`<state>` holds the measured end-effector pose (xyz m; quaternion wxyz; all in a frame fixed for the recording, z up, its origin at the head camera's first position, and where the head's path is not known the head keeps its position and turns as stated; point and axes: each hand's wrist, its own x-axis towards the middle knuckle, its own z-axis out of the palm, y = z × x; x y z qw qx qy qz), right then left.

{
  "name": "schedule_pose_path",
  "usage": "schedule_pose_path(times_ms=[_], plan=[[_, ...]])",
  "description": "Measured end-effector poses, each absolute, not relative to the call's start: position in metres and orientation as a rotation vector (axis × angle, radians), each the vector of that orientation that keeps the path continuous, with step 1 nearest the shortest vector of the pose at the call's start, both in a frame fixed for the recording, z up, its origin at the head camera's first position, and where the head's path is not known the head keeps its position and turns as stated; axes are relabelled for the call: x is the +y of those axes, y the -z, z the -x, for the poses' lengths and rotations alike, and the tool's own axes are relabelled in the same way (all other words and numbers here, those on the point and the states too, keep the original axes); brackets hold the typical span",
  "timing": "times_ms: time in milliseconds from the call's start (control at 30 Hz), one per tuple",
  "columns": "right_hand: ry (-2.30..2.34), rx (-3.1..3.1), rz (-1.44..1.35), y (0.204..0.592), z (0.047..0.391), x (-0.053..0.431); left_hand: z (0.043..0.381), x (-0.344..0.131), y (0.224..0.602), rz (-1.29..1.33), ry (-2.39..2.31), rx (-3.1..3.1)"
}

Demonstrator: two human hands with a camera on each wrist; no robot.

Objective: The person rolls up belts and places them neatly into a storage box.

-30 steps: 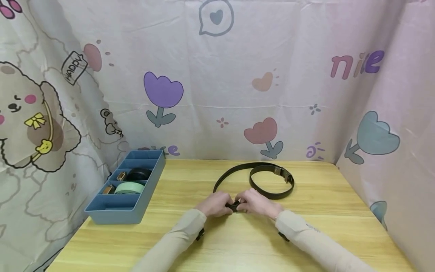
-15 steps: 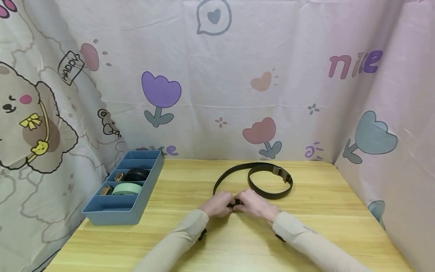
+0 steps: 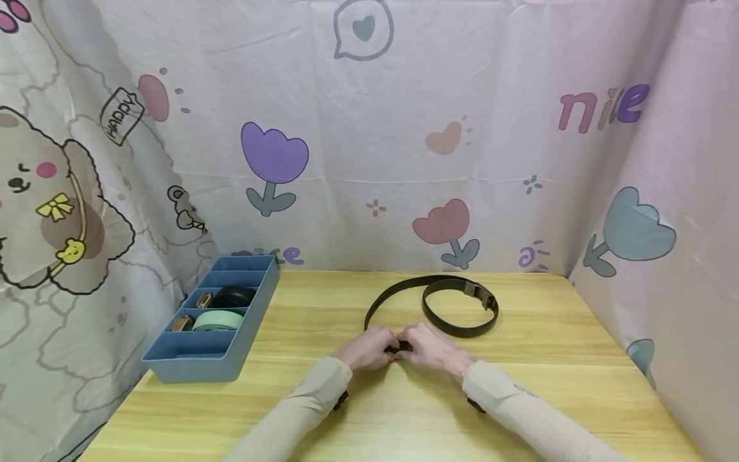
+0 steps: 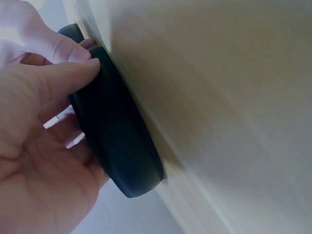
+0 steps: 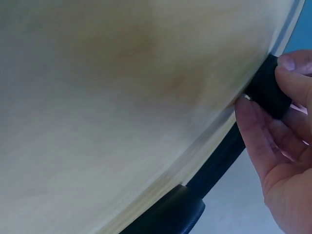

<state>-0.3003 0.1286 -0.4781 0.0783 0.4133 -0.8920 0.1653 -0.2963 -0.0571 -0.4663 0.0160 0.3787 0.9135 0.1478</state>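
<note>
1. Right now you seem to be at the coiling step: the black belt (image 3: 404,283) lies on the counter (image 3: 323,308), with a rolled part (image 4: 114,122) between your hands; its number of turns can't be told.
2. Your left hand (image 3: 366,350) pinches that roll, and your right hand (image 3: 428,348) grips it from the other side.
3. Loose strap arcs away beyond your left hand, then loops round near the buckle (image 3: 487,300) at the right.
4. Next, I'd judge, you need another snug turn, edges level, without letting the coil spring open.
5. The blue tray (image 3: 193,370), holding a rolled green belt (image 3: 217,320), looks a likely later home.
</note>
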Motion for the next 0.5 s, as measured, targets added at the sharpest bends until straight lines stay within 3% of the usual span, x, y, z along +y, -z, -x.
schedule_pose_path(times_ms=[500], plan=[[-0.648, -2.811, -1.233, 0.470, 0.296, 0.137, 0.294, -0.046, 0.464, -1.054, -0.374, 2.913]])
